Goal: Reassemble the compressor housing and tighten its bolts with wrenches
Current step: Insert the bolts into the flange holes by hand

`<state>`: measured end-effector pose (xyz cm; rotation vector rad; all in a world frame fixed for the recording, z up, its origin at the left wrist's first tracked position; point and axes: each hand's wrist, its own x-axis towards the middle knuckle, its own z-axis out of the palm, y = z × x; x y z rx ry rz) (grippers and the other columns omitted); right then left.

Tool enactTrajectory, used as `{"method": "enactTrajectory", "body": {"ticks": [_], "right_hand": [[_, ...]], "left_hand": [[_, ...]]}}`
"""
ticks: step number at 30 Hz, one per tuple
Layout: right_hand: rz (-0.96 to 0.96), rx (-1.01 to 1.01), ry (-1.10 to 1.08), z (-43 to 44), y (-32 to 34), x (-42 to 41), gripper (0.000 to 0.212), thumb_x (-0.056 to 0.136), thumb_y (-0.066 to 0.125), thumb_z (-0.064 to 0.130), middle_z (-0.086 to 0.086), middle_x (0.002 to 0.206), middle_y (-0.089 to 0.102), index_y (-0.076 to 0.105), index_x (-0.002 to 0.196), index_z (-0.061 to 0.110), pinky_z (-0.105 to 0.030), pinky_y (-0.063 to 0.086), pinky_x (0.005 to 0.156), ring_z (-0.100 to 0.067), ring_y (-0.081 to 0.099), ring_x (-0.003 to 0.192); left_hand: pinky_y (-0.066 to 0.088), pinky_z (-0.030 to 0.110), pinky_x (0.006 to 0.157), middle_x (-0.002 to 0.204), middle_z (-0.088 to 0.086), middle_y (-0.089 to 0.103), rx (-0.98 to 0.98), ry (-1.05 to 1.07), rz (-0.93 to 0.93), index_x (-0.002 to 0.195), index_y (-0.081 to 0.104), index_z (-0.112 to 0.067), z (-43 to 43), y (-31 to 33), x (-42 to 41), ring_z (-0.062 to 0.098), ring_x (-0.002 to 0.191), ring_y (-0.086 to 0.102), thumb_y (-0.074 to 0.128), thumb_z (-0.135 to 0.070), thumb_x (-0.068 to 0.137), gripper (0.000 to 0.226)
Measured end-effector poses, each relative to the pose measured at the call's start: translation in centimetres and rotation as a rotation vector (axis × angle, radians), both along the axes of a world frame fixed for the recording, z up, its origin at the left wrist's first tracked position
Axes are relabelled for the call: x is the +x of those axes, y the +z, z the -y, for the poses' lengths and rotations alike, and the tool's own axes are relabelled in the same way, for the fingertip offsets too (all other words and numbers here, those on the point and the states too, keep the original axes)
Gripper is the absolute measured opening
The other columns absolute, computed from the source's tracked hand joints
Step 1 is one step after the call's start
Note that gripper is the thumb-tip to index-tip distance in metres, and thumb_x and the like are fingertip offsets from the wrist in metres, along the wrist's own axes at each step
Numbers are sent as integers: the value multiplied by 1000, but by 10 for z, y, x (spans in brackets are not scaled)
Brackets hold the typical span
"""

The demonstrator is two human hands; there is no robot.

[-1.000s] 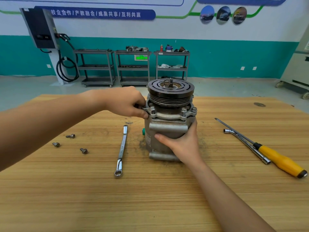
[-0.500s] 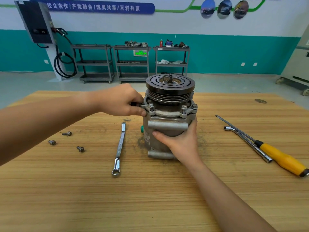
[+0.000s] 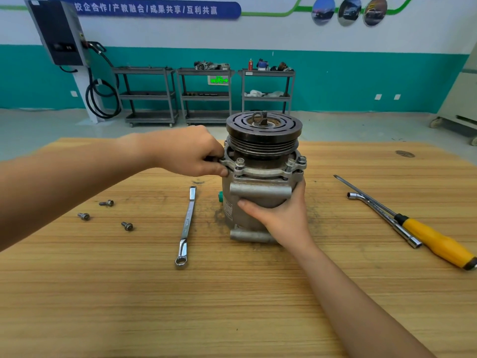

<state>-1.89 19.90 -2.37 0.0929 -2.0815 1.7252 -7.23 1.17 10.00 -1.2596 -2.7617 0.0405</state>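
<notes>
On the wooden workbench (image 3: 232, 306) the compressor (image 3: 258, 192) stands upright. Our right hand (image 3: 281, 218) wraps its body and our left hand (image 3: 188, 153) pinches its flange (image 3: 260, 173). Several flange bolts (image 3: 239, 162) are seated. Three loose bolts (image 3: 127, 226) and the ring spanner (image 3: 187, 226) lie to its left, so we judge tightening remains.

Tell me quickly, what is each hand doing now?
Left hand: closed, pinching the top flange.
Right hand: closed, holding the compressor body.

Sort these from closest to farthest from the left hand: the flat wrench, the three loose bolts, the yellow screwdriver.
1. flat wrench, just below the left hand.
2. loose bolts, out to the left.
3. yellow screwdriver, far right past the compressor.
</notes>
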Motion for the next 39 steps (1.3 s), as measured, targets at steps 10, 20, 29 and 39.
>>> {"method": "enactTrajectory", "body": {"ticks": [10, 20, 29, 39], "right_hand": [[38, 23, 42, -4, 5, 4, 117, 44, 89, 37, 5, 135, 48, 27, 141, 20, -39, 39, 107, -11, 45, 125], [-343, 119, -389, 8, 14, 31, 52, 69, 78, 44, 7, 96, 44, 43, 98, 20, -3, 36, 76, -11, 47, 87], [-137, 1099, -385, -19, 63, 33, 69, 68, 12, 80, 6, 54, 39, 38, 76, 16, -23, 20, 40, -16, 42, 50], [-120, 1164, -311, -26, 66, 30, 69, 64, -2, 79, 5, 52, 42, 32, 62, 19, -22, 24, 42, -12, 43, 48]], "left_hand": [[40, 39, 58, 69, 11, 62, 408, 104, -31, 76, 62, 0, 0, -34, 18, 23, 64, 56, 34, -54, 90, 62], [27, 34, 51, 54, -4, 41, 1050, 261, -199, 68, 42, -11, -31, -89, 19, 10, 48, 37, 29, -50, 86, 45], [31, 35, 48, 52, 15, 51, 965, 128, -374, 63, 52, 6, -22, -92, 6, 28, 46, 46, 30, -38, 94, 58], [25, 23, 47, 50, 13, 47, 1064, 15, -387, 60, 51, 0, -24, -97, -5, 16, 53, 37, 36, -30, 95, 49]]}}
